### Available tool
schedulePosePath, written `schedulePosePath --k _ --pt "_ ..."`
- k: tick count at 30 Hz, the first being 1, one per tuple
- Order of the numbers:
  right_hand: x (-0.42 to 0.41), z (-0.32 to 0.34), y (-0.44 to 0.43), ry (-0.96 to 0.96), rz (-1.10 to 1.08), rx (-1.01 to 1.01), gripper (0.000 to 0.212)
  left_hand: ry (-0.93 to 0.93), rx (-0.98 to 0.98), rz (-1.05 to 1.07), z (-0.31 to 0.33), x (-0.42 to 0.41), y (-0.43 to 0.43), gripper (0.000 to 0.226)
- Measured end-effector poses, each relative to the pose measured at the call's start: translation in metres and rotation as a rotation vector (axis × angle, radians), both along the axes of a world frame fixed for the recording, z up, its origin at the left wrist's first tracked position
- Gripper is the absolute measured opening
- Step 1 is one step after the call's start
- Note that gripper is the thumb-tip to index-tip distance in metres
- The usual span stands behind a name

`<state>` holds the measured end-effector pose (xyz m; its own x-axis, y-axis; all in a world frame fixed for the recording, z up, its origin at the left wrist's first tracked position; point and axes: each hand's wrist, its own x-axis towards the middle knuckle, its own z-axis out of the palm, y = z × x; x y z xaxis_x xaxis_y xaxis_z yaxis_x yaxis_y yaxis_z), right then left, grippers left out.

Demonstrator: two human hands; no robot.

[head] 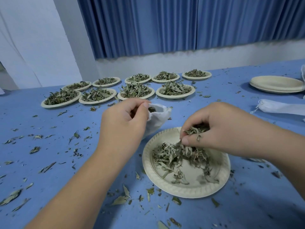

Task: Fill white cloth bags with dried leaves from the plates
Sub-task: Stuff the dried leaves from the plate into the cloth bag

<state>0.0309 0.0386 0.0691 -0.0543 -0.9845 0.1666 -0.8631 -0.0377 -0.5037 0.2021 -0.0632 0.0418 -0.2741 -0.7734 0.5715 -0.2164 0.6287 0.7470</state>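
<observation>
Left hand [125, 119] curled round the rim of the white cloth bag [159, 117], thumb and fingers pinching the mouth open, something dark already showing inside. Right hand [219, 128] bunched tight on a clump [196, 129] of leaves, fingertips pressed together, raised just above the near plate [148, 164], with strands trailing down into the dried leaves [175, 156] left there.

Bag at roughly 10 o'clock from that plate, close beside it but not over it. Bottom half hidden behind the left hand, so no telling whether resting on the counter [49, 123] or hanging free. Probably mid-scoop, with a fair bit of plate left to go.

Where this could go sideways, imo:
- Small bag mouth, big straggly clump. Loose ends likely to catch the rim and drop on the way across the gap.
- Only one side of the mouth pinched, so easy for the floppy cloth to fold shut right as the clump arrives.
- Light paper-looking plate, so a dragged strand could tug it or flick leaves off.

Proof of concept: scraps [35, 149] scattered all over the counter already.

Further out: a double row of full plates [175, 97] at 12 o'clock, a stack of empty plates [277, 84] at 2 o'clock, and a second bag [280, 107] lying flat just below it.
</observation>
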Motion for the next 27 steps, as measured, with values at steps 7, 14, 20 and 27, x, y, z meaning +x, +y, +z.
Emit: schedulePosePath --k 7,14,20,27 --pt "-0.004 0.009 0.002 -0.220 0.045 -0.212 0.013 -0.033 0.080 -0.074 -0.001 -0.007 0.008 0.021" --pt "-0.006 0.009 0.001 -0.247 -0.016 -0.389 0.007 -0.027 0.115 -0.089 0.000 -0.007 0.011 0.020" --pt "-0.001 0.002 0.000 -0.238 -0.044 -0.524 0.003 -0.014 0.179 -0.102 0.000 -0.010 0.013 0.019" --pt "0.007 -0.010 -0.006 -0.142 -0.021 -0.526 0.006 0.050 0.270 -0.148 0.000 -0.014 0.017 0.023"
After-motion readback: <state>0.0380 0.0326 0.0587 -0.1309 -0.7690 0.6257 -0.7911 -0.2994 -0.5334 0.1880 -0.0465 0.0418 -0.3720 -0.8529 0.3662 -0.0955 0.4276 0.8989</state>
